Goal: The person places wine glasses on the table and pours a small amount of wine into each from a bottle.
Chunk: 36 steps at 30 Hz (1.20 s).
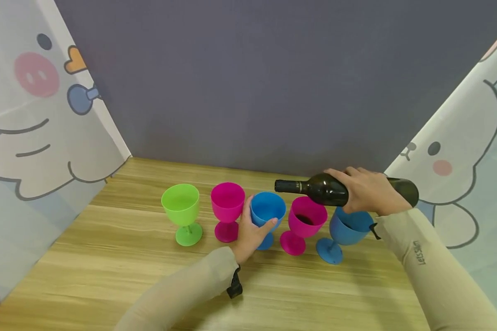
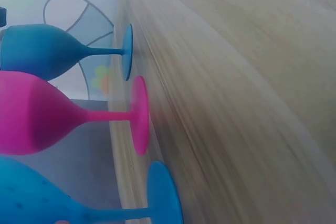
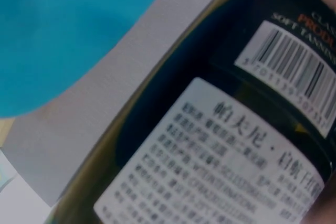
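Note:
My left hand (image 1: 248,234) holds the bowl of the middle blue goblet (image 1: 267,209), fingers on its left side and thumb across the front. My right hand (image 1: 366,189) grips a dark glass wine bottle (image 1: 325,189) round its body. The bottle is tipped nearly level, neck to the left, its mouth close to the blue goblet's rim in the head view. A white printed label (image 3: 210,161) on the bottle fills much of the right wrist view. Below the bottle stands a pink goblet (image 1: 308,216) with dark liquid inside.
Left of the held goblet stand another pink goblet (image 1: 228,202) and a green goblet (image 1: 180,204). A second blue goblet (image 1: 348,230) with something dark inside is under my right wrist. Behind the wooden table (image 1: 107,276) rises a grey panel (image 1: 248,92), with cartoon-printed sheets either side.

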Each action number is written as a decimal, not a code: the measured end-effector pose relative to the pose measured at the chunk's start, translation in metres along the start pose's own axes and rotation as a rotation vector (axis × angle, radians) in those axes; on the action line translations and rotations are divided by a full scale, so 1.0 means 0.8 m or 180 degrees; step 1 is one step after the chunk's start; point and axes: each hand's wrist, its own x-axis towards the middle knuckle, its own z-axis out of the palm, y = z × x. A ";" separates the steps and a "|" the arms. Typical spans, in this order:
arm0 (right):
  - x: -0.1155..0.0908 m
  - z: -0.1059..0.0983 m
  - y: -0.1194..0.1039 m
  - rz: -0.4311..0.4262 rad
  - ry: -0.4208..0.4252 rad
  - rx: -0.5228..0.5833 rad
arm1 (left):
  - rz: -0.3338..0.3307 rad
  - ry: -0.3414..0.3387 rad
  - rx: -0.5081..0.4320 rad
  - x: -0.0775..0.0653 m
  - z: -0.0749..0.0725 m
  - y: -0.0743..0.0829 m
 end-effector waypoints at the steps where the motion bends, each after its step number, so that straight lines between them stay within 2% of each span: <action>1: -0.001 0.000 0.000 0.0006 0.0003 -0.0001 | -0.0010 -0.0022 0.0022 0.000 0.001 0.001; 9: 0.000 -0.001 -0.001 0.0058 -0.0128 0.0034 | -0.0163 -0.0063 0.0111 -0.001 0.001 0.005; 15: -0.003 0.000 0.001 0.0058 -0.0195 0.0036 | -0.0241 -0.0112 0.0046 -0.001 0.001 0.009; 26: -0.001 -0.002 0.000 -0.0102 -0.0032 -0.0104 | -0.0258 -0.0116 0.0083 -0.002 0.000 0.007; 36: -0.005 -0.003 0.004 -0.0216 0.0124 -0.0235 | -0.0211 -0.0207 0.0058 0.000 0.003 0.009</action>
